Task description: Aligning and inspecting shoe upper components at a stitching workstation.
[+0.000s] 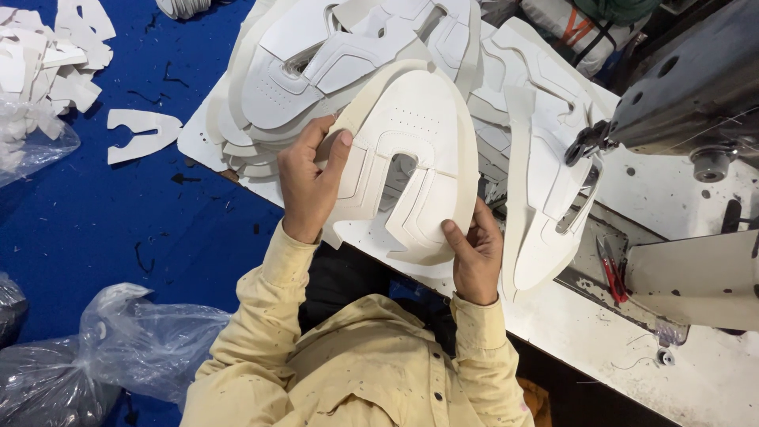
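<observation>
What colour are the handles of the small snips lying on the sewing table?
Red. The snips lie on the table beside the sewing machine; the head view shows them.

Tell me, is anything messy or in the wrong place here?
Yes. A white cut-out piece lies alone on the blue floor, apart from the piles, with dark thread scraps around it. The left hand and right hand hold a white shoe upper, which looks undamaged.

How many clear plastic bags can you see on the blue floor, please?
3: one bag at the left edge under white cut pieces, one bag beside the person's left sleeve, one at bottom left. Others may lie out of frame.
</observation>
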